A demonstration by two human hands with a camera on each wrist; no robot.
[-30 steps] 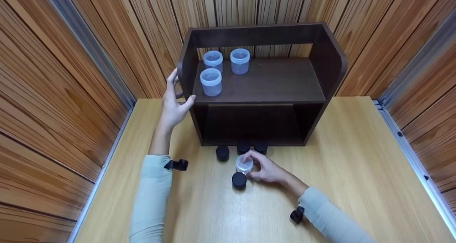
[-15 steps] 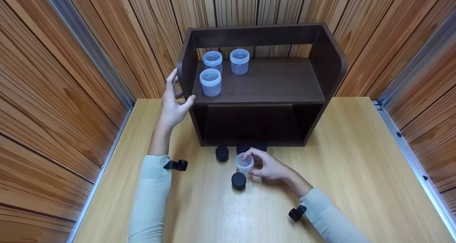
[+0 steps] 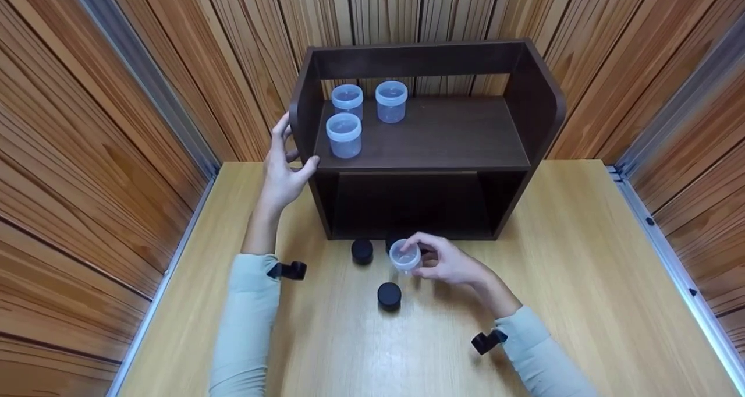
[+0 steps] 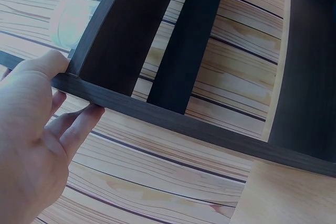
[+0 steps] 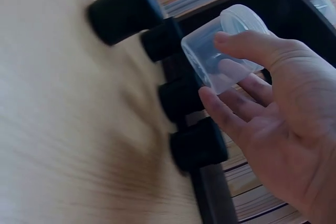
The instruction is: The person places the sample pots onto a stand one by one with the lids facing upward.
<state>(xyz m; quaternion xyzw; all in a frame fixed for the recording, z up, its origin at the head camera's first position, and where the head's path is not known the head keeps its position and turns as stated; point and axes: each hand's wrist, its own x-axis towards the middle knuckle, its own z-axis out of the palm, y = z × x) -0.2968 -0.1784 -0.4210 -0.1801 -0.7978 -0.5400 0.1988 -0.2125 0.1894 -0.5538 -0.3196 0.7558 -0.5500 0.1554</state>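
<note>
In the head view my right hand (image 3: 449, 263) holds a translucent plastic jar (image 3: 405, 256), thumb and fingers on opposite sides of it. The right wrist view shows this jar (image 5: 226, 48) tilted and raised above the table. My left hand (image 3: 283, 176) grips the left side panel of a dark brown two-tier shelf (image 3: 454, 146), thumb at its front edge and fingers behind. Three translucent jars stand on the upper board near that hand: one at the front (image 3: 346, 144), one behind it (image 3: 348, 101), one further right (image 3: 391, 110).
Several black-lidded dark jars stand on the wooden table (image 3: 582, 269). One jar (image 3: 389, 296) is nearest the person, another jar (image 3: 362, 251) sits at the left before the shelf, and others are partly hidden by the right hand. Wood-plank walls (image 3: 116, 152) enclose the table.
My right hand has lifted the translucent jar off the table, moving it slightly right and toward the shelf, away from the nearest black jar. The left hand keeps its grip on the shelf.
</note>
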